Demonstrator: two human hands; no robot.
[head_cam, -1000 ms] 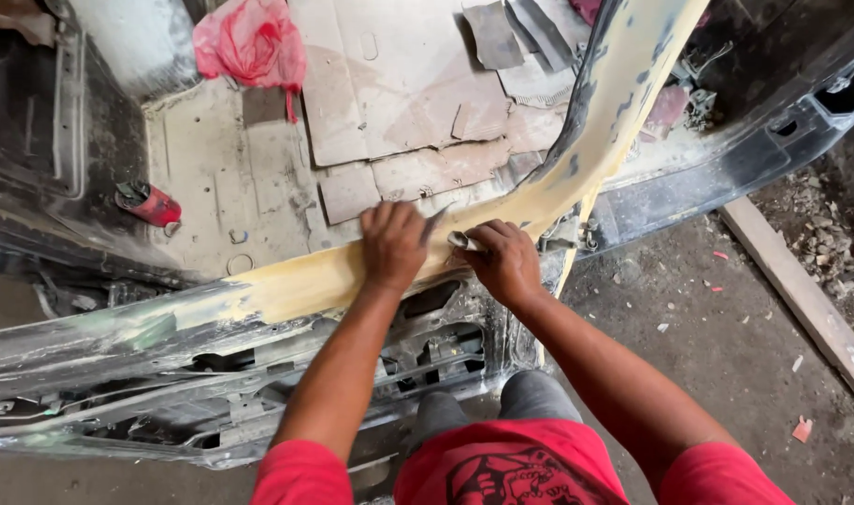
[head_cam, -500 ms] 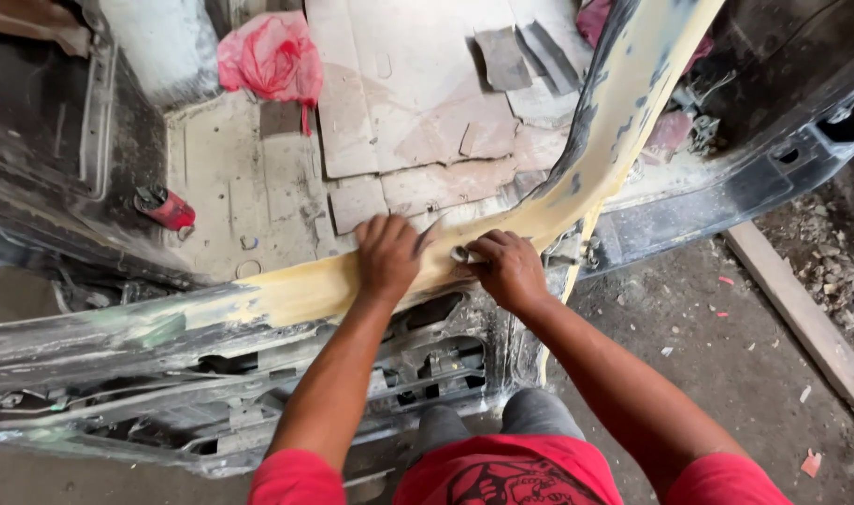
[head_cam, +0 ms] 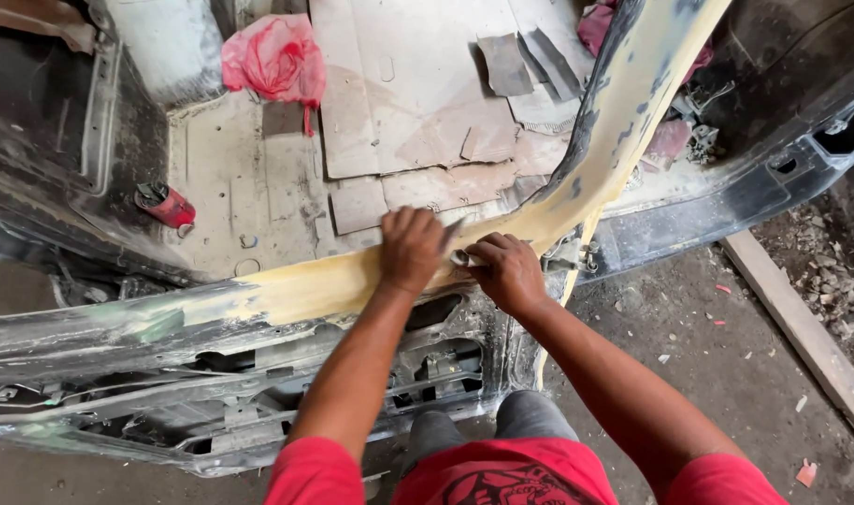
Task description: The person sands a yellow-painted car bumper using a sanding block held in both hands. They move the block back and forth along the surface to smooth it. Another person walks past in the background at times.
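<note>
Both hands have crept a little rightward along the yellow-filled sill since a second ago, and the head camera has tilted so the red plastic bag (head_cam: 275, 58) now sits further toward the upper left of the frame. At centre frame the left hand (head_cam: 411, 249) lies palm-down on the pale yellow band of body filler that coats the bent sheet-metal door frame (head_cam: 347, 281), its fingers pressed together and flat against the surface. Just beside it, to the right, the right hand (head_cam: 509, 271) is curled with the fingers closed around a small thin grey metal blade or scraper (head_cam: 455, 245), whose tip shows between the two hands; how firmly it is pinched cannot be told. The filled band runs from the lower left of the frame up to the upper right along the black, paint-stripped pillar (head_cam: 632, 103). I judge the frame to be stiff and heavy, with sharp pressed edges and open cut-outs below, so it is better steadied by a flat palm on the broad filled face than gripped at the rim. The filler looks dry, chalky and somewhat brittle, likely to chip if levered. The blade seems light, springy and easy to slip, best held near its back edge. Flattened brown cardboard sheets (head_cam: 417, 84) cover the floor in the upper middle, and a small red cylindrical can (head_cam: 168, 205) lies at the left. A wooden plank (head_cam: 801, 327) rests on the dirt at the right.
</note>
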